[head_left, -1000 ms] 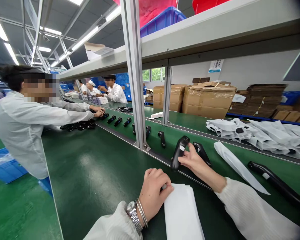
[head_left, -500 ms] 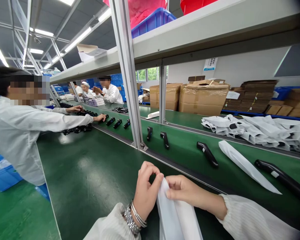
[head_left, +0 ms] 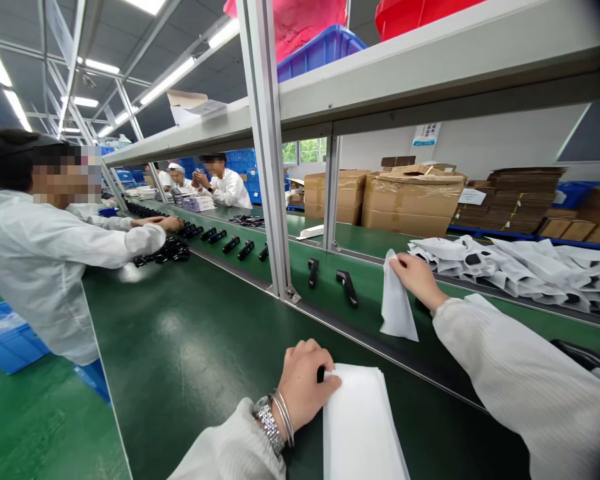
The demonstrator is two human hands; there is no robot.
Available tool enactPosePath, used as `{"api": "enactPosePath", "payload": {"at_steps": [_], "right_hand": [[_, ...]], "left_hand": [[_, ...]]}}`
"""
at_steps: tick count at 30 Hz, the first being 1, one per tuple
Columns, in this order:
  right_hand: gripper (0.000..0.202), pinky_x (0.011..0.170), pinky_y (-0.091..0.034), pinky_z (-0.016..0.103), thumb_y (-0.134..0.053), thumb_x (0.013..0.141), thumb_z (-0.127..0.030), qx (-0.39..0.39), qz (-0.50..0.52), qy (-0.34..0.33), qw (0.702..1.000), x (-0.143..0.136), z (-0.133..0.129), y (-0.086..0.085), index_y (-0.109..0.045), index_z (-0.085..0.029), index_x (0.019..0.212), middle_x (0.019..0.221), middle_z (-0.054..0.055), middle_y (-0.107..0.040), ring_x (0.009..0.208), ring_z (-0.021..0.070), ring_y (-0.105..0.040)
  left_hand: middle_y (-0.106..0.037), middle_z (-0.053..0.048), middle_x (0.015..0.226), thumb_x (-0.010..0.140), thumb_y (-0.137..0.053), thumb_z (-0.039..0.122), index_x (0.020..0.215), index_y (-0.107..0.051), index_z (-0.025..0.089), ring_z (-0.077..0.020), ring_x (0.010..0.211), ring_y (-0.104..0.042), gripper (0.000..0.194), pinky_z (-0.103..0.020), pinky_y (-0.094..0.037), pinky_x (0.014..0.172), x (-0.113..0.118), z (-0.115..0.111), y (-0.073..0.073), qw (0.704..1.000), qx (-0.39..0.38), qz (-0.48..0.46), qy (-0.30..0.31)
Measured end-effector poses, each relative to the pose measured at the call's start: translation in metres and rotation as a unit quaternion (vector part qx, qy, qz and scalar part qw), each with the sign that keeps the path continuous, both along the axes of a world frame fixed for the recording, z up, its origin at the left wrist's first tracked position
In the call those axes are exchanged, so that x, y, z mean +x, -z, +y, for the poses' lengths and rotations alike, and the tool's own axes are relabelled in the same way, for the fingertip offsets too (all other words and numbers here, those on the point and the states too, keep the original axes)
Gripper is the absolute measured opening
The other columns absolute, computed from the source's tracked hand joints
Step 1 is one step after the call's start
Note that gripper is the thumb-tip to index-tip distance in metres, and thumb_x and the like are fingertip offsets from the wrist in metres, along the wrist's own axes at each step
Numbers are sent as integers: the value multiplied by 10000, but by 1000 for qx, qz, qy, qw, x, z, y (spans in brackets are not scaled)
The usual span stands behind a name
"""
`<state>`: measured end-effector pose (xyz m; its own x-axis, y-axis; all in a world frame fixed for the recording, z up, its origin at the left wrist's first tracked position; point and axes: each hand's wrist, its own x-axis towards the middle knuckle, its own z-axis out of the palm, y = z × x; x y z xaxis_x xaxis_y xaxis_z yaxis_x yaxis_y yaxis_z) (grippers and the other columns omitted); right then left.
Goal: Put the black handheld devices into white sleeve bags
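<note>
My left hand (head_left: 307, 383) pinches the top corner of a stack of flat white sleeves (head_left: 364, 427) on the near green tabletop. Over the green belt, my right hand (head_left: 419, 277) grips one white sleeve (head_left: 398, 308) by its upper end, and it hangs down limp. Just left of that sleeve lies a black angled handheld device (head_left: 347, 288), with another black device (head_left: 313, 273) beyond it. Beneath my right forearm another white sleeve (head_left: 481, 303) is mostly hidden. A further black device (head_left: 587, 360) shows at the right edge, partly covered by my sleeve.
A metal post (head_left: 267, 147) rises between tabletop and belt, carrying a long shelf (head_left: 405, 67) overhead. Filled white sleeves (head_left: 520, 270) are heaped behind the belt at right. At left a co-worker (head_left: 45, 253) reaches over black devices. Cardboard boxes (head_left: 410, 203) stand behind.
My right hand has left the stack and moved up and right over the belt with one white sleeve. My left hand stays on the stack. The co-worker's hands have drawn together.
</note>
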<state>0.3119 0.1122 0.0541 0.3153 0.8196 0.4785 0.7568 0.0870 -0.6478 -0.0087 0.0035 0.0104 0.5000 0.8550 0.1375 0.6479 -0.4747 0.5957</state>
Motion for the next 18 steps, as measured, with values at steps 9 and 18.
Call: {"api": "enactPosePath", "payload": {"at_steps": [9,18], "right_hand": [[487,806,-451,327,-677,804,-309,-105,-42,-169,979,-117,51,43,-550,-320,1274,1039,33,-639,910,215,-615],[283,775,-549,379,-540,959,-336,-161,174,-128,963,-127,60,64,-562,-161,1181,1103,72,-626,902,191,-643]], "left_hand": [[-556,15,801,928,-497,216,700,-533,180,-159,809,-508,234,-334,-325,801,6,-1,2,997,65,-8,29],[-610,47,776,877,-462,75,821,-556,211,-133,740,-523,175,-336,-326,859,4,-3,-3,995,74,-54,50]]}}
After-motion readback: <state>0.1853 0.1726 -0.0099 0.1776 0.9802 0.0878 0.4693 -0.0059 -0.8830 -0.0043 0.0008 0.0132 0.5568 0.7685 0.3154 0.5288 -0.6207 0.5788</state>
